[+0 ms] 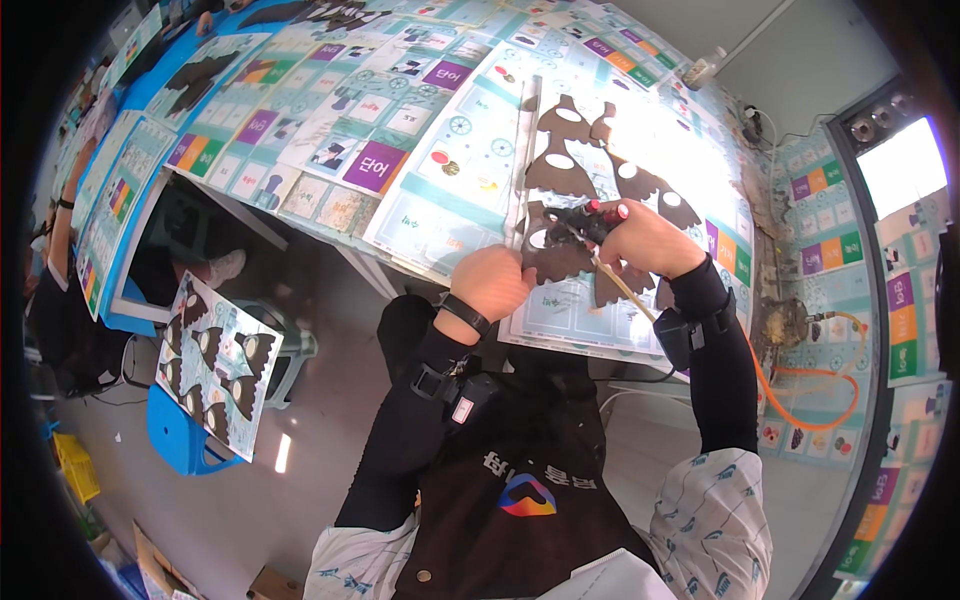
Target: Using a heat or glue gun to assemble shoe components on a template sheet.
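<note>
My left hand (492, 290) is closed at the near left edge of a dark brown cut-out piece (548, 262), with its fingertips on that edge. My right hand (652, 243) grips a small black spray gun (590, 222) with red knobs, just above the right side of the same piece. A tan hose (625, 285) runs from beneath that hand toward the right wrist. Farther back on the sheet lie more brown pieces (560, 172) with white oval areas, and another one (642, 185) sits to their right. My right hand partly hides the gun's handle.
Printed paper sheets (440, 225) cover the table. An orange hose (800, 425) loops beside the wall at right. At lower left, a board with brown pieces (215, 365) rests on a stool, near a blue stool (180, 430). Another person's arm (70, 190) shows at far left.
</note>
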Motion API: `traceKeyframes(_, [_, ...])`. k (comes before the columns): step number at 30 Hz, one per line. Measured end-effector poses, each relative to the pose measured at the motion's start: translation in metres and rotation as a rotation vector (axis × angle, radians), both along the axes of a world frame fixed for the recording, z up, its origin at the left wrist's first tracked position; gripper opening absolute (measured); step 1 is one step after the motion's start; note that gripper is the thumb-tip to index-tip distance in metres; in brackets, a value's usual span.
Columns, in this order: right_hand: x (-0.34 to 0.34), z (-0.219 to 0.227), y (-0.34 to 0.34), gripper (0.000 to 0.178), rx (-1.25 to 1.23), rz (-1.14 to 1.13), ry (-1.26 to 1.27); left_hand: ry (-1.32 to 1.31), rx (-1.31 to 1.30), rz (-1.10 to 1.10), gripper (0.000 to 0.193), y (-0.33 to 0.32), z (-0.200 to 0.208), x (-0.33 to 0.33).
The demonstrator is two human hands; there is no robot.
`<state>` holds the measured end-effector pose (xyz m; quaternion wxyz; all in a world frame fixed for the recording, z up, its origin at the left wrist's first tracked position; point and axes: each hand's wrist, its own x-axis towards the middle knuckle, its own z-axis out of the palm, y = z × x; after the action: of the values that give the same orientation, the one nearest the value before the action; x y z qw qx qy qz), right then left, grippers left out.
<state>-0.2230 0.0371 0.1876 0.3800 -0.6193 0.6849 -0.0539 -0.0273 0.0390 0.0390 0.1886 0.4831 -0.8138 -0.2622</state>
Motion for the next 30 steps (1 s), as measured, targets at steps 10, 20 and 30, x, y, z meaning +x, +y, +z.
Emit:
traceKeyframes(10, [-0.008,-0.001,-0.006,0.025,0.013,0.024,0.09,-0.029,0.023,0.007,0.033,0.0,0.003,0.0])
traceKeyframes(20, [-0.014,0.0,-0.004,0.016,-0.025,-0.006,0.094,-0.034,0.028,0.002,0.035,-0.001,0.005,-0.001])
traceKeyframes(30, [-0.013,0.009,-0.001,0.013,-0.01,-0.015,0.116,-0.037,0.036,0.008,0.034,0.0,0.007,0.001])
